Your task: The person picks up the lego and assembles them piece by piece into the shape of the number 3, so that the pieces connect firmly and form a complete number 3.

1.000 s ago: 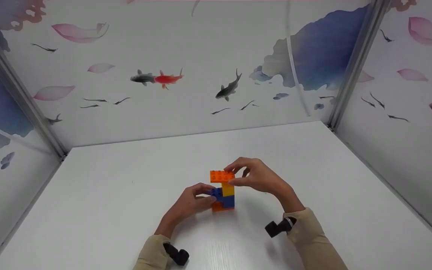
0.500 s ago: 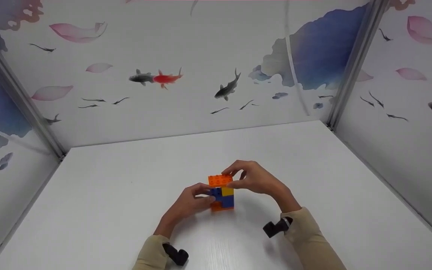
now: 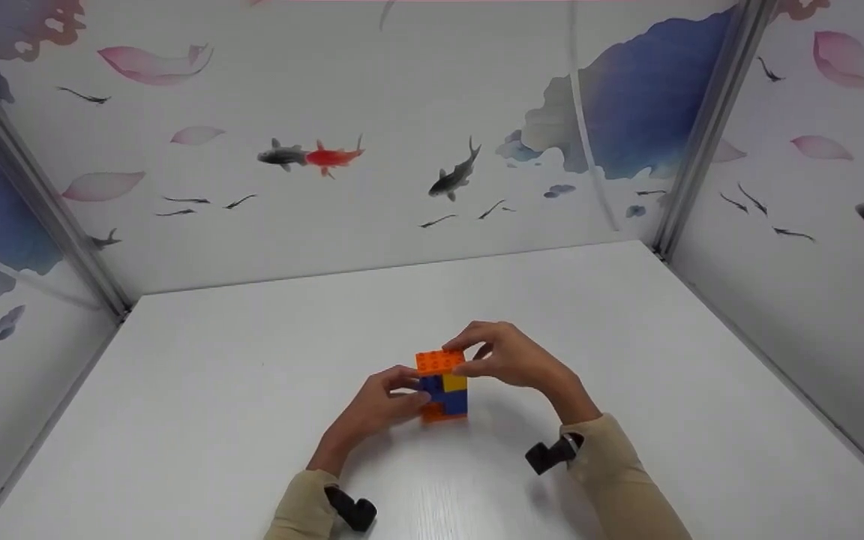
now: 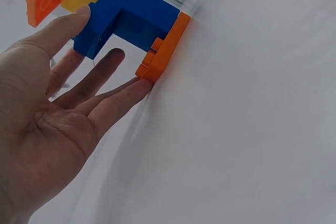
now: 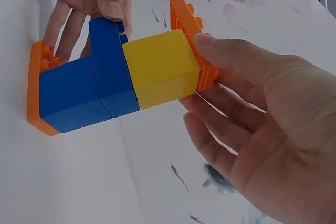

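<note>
Head view: small brick stack [image 3: 443, 386] stands on the white bench [image 3: 214, 420] between both hands. Left hand [image 3: 379, 409] touches its lower left side, right hand [image 3: 507, 360] is at the top plate [image 3: 439, 361]. Layer order is hard to read from here.

Right wrist view fills that in: orange base plate [image 5: 37, 90], then two blue bricks [image 5: 86, 90], the second taller and stepped, then a yellow cube [image 5: 160, 69], then the orange top plate [image 5: 186, 32]. Right hand [image 5: 252, 124] pinches the top plate, thumb on its near edge, other fingers curled behind and under. The left hand's thumb rests on the stepped blue brick here.

Left wrist view shows what the others hide: left hand [image 4: 58, 114] is mostly flat, fingers fairly straight, fingertips against the base plate [image 4: 165, 48] edge and thumb against the blue brick [image 4: 126, 22]. More bracing than gripping.

Materials: glossy moulded plastic, square edges, round studs on the orange plates. Bench is smooth matte white with faint grain. Walls around it are printed with fish and petals, with metal corner posts.
</note>
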Demonstrator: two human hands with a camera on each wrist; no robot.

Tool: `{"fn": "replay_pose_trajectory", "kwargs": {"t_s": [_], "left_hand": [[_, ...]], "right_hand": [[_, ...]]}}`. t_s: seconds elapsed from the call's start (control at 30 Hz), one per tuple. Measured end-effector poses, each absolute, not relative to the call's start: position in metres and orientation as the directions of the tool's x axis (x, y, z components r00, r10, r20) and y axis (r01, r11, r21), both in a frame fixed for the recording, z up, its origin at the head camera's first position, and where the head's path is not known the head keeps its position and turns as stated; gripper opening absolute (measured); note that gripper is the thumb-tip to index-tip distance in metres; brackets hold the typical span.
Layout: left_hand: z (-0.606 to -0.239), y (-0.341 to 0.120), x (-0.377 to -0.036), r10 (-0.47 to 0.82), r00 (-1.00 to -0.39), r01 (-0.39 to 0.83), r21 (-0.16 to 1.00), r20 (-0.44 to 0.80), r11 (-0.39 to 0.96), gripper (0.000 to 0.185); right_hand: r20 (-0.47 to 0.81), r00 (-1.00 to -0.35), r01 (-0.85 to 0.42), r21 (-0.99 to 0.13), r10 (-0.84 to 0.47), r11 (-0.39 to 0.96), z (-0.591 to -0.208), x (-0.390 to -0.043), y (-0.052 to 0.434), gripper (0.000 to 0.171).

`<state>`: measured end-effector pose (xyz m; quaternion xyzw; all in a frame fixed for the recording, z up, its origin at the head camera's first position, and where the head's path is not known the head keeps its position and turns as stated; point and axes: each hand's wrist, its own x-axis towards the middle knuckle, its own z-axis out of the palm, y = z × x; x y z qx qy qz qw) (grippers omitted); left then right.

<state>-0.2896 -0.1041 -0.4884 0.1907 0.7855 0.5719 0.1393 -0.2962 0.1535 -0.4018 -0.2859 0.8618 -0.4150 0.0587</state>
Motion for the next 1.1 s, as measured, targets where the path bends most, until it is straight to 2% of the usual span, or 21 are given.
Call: {"fn": "replay_pose_trajectory", "kwargs": {"t_s": [0.2, 0.67, 0.9, 1.1], "left_hand": [[-0.489, -0.103, -0.291, 0.454, -0.891, 0.134, 0.949, -0.010, 0.285, 0.045], [-0.489, -0.105, -0.291, 0.459, -0.889, 0.130, 0.956, -0.005, 0.262, 0.046], [-0.487, -0.104, -0.290, 0.458, -0.889, 0.131, 0.951, -0.012, 0.280, 0.046], [-0.486, -0.104, -0.290, 0.460, -0.888, 0.133, 0.953, -0.008, 0.272, 0.044]], "right_hand": [[0.143, -0.831, -0.457, -0.726, -0.537, 0.514, -0.399, -0.293, 0.153, 0.030], [0.126, -0.830, -0.395, -0.821, -0.544, 0.412, -0.411, -0.302, 0.157, 0.029], [0.077, -0.845, -0.340, -0.841, -0.530, 0.420, -0.415, -0.305, 0.158, 0.029], [0.049, -0.827, -0.297, -0.884, -0.559, 0.362, -0.421, -0.309, 0.157, 0.031]]}}
